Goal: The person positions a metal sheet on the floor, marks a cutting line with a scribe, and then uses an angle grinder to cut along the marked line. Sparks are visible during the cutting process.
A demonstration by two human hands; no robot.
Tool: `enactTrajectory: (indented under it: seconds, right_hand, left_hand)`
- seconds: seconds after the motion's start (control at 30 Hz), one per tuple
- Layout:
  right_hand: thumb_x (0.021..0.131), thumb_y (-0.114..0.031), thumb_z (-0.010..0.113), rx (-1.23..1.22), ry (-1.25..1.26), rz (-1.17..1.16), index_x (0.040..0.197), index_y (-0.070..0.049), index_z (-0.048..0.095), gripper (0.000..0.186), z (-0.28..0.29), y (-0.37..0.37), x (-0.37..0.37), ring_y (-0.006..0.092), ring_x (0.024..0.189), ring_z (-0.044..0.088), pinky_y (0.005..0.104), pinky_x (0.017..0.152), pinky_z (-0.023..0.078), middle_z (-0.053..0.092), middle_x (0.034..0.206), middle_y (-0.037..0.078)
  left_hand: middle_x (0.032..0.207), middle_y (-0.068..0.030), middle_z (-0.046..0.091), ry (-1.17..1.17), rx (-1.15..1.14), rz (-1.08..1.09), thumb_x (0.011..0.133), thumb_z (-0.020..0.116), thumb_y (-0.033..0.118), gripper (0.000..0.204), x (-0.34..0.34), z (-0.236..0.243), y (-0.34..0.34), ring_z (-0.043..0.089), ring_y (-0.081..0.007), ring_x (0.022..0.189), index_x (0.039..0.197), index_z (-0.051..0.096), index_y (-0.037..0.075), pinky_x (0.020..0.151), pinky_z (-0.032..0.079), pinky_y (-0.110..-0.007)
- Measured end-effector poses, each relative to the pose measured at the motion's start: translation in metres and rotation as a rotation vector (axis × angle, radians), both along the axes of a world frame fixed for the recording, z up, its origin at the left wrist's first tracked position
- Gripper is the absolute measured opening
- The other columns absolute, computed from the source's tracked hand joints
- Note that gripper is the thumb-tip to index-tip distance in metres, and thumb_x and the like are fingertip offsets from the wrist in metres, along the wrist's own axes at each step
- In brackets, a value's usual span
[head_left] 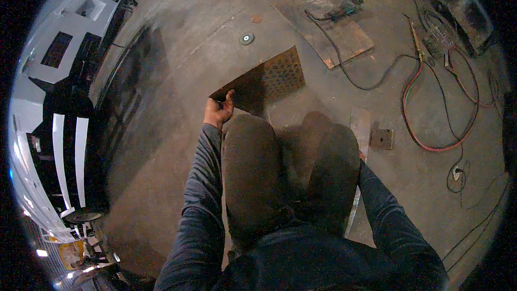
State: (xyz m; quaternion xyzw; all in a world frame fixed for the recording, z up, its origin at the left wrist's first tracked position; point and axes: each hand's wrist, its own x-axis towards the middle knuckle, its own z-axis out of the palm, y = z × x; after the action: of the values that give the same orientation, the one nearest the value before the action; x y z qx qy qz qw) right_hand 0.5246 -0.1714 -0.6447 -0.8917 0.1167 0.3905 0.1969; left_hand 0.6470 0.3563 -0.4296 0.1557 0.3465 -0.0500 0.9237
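My left hand point(218, 112) is closed on the near left corner of a dark, rusty metal plate point(283, 73) with a raised tread pattern. The plate is tilted up off the floor in front of my knees. Only a sliver of my right hand point(362, 156) shows beside my right knee, which covers its fingers. Close to that hand, a flat metal strip point(360, 117) runs along the outside of my right leg. Whether the hand holds the strip is hidden.
A grinding disc point(247, 38) and a small rusty square point(257, 19) lie beyond the plate. An angle grinder point(347, 8) rests on a flat sheet point(344, 40). To the right are a square plate with a hole point(382, 139), a torch point(417, 40) and looped red hose point(431, 148). A white vehicle point(48, 75) stands left.
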Motion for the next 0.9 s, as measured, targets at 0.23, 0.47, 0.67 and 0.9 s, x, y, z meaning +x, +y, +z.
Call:
enactTrajectory:
  seconds: [0.23,0.47,0.67,0.9]
  right_hand:
    - [0.091,-0.037,0.062,-0.003,-0.008,-0.022,0.099,-0.005,0.067,0.034,0.008,0.002,0.006,0.0262,0.070,0.066,0.0417,0.063,0.052,0.070,0.085,0.012]
    - [0.091,-0.036,0.062,-0.015,-0.008,-0.064,0.101,-0.005,0.067,0.033,0.015,0.004,0.007,0.0256,0.071,0.065,0.0407,0.064,0.052,0.070,0.086,0.012]
    - [0.092,-0.034,0.062,-0.020,-0.008,-0.116,0.102,-0.005,0.066,0.031,0.017,0.000,0.008,0.0250,0.072,0.065,0.0399,0.065,0.052,0.069,0.087,0.011]
    - [0.092,-0.033,0.062,0.031,-0.009,-0.169,0.104,-0.005,0.066,0.030,0.022,0.019,0.018,0.0244,0.073,0.065,0.0389,0.066,0.052,0.069,0.088,0.011]
  left_hand:
    - [0.093,-0.0215,0.070,-0.033,-0.020,-0.145,0.099,0.045,0.008,0.028,0.036,0.001,0.013,0.071,-0.0265,0.077,0.114,0.059,-0.012,0.066,0.065,-0.030]
    - [0.098,-0.0218,0.069,-0.103,0.005,-0.174,0.100,0.043,0.006,0.027,0.094,0.037,-0.016,0.071,-0.0282,0.080,0.111,0.059,-0.012,0.067,0.065,-0.032]
    - [0.108,-0.0168,0.069,-0.079,0.017,-0.249,0.102,0.040,0.001,0.028,0.122,0.064,-0.035,0.069,-0.0231,0.090,0.121,0.060,-0.005,0.072,0.064,-0.028]
    - [0.108,-0.0208,0.068,-0.638,1.591,-0.808,0.103,0.040,0.006,0.029,0.154,0.053,-0.007,0.069,-0.0280,0.089,0.119,0.060,-0.006,0.073,0.063,-0.028]
